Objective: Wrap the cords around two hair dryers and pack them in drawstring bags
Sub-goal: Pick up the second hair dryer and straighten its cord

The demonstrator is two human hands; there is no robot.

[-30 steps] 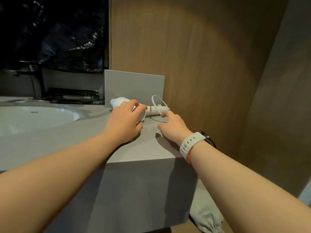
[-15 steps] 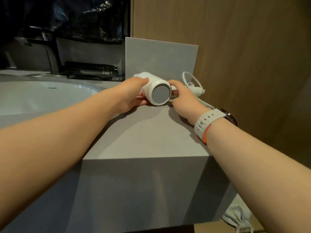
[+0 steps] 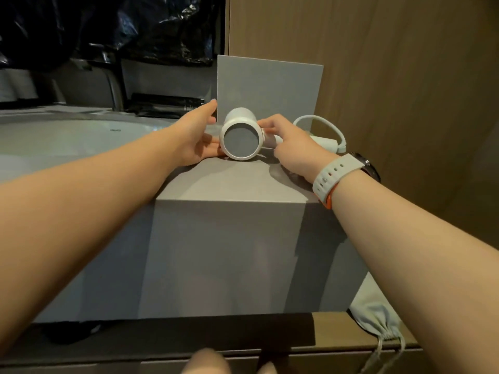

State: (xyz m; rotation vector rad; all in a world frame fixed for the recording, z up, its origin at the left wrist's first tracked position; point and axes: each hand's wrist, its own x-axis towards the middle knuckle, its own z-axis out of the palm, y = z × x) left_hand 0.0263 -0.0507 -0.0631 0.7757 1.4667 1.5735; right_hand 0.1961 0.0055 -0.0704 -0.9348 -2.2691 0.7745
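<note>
- The one view sits on the person's head, above a grey counter (image 3: pixel 229 182), looking forward and down along both forearms.
- Its wide angle spreads the arms from the bottom corners to mid-frame, where the left hand (image 3: pixel 194 141) and right hand (image 3: pixel 291 147) flank a hair dryer (image 3: pixel 240 139).
- The counter's front corner is near; a wooden wall (image 3: pixel 405 90) fills the right, a basin (image 3: pixel 81 136) the left.
- The bottom right reaches a drawstring bag (image 3: pixel 378 317) below the counter.
</note>
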